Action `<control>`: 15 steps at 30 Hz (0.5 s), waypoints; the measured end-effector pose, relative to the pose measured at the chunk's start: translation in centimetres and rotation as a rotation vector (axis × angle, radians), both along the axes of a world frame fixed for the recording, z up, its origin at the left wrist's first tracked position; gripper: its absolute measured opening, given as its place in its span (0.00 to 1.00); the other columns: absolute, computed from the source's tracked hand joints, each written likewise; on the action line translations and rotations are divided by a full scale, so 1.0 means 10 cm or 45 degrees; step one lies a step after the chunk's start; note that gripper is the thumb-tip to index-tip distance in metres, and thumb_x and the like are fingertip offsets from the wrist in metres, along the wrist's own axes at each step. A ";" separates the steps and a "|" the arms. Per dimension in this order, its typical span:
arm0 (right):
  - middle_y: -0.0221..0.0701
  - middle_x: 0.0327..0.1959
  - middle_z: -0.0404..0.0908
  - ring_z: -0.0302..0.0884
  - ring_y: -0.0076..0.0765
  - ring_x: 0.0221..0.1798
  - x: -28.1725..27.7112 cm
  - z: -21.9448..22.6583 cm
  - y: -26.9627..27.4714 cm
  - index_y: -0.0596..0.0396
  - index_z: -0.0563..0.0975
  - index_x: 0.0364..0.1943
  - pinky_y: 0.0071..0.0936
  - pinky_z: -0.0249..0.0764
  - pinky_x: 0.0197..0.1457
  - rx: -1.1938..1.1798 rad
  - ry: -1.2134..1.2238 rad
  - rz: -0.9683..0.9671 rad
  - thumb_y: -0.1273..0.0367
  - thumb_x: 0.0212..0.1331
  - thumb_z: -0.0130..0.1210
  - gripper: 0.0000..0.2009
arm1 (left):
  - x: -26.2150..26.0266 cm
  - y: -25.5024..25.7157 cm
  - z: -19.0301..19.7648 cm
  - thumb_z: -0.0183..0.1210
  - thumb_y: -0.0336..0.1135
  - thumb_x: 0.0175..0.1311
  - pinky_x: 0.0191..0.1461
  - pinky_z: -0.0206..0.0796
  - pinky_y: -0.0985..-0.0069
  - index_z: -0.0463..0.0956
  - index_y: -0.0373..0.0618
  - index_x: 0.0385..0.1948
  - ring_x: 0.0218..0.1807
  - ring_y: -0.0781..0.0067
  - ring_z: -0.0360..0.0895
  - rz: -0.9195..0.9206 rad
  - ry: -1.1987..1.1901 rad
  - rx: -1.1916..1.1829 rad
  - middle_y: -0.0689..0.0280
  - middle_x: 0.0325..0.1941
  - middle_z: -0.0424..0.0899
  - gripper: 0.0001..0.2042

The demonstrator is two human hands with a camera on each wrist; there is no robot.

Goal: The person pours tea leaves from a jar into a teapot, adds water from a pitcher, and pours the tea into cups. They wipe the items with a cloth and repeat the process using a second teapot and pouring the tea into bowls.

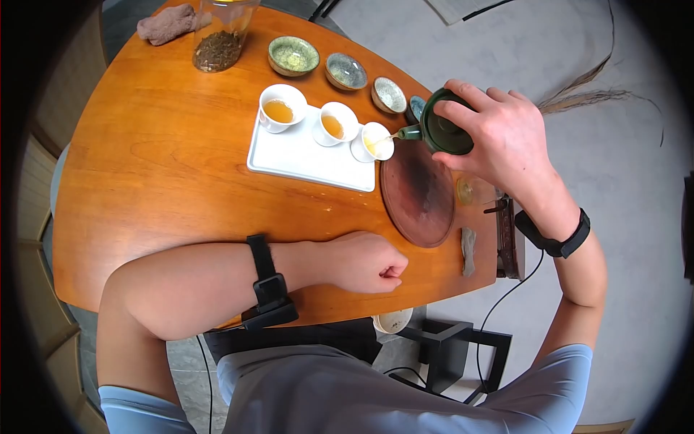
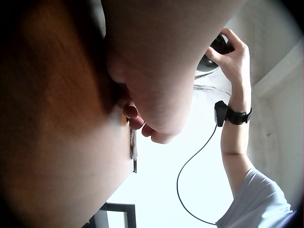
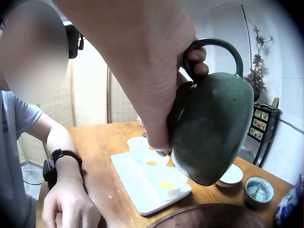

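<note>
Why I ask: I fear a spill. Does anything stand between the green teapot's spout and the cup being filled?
Nothing visible does. The right hand holds the green teapot with its spout by the rightmost white cup, and a thin stream runs in. The other two white cups stand left of that path.

No readable text, label, brand, number or sign is showing in any of the views.
</note>
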State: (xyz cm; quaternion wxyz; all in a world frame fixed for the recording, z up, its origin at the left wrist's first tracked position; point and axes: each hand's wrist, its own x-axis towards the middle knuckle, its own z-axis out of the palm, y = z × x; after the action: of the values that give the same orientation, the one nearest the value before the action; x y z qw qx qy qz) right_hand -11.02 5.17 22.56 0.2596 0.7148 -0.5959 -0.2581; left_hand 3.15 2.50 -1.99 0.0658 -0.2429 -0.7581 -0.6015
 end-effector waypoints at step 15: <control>0.19 0.57 0.84 0.79 0.35 0.35 0.05 0.06 0.01 0.40 0.83 0.45 0.35 0.77 0.41 -0.003 0.042 -0.023 0.58 0.30 0.81 0.29 | 0.00 -0.01 0.01 0.64 0.36 0.63 0.33 0.67 0.57 0.75 0.45 0.25 0.28 0.53 0.78 -0.018 -0.044 -0.026 0.61 0.23 0.81 0.10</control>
State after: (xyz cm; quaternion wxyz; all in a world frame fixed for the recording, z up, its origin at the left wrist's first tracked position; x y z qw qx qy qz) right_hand -10.55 5.27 23.18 0.2679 0.7047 -0.5983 -0.2714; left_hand 3.10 2.39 -1.88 0.0460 -0.2384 -0.7635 -0.5984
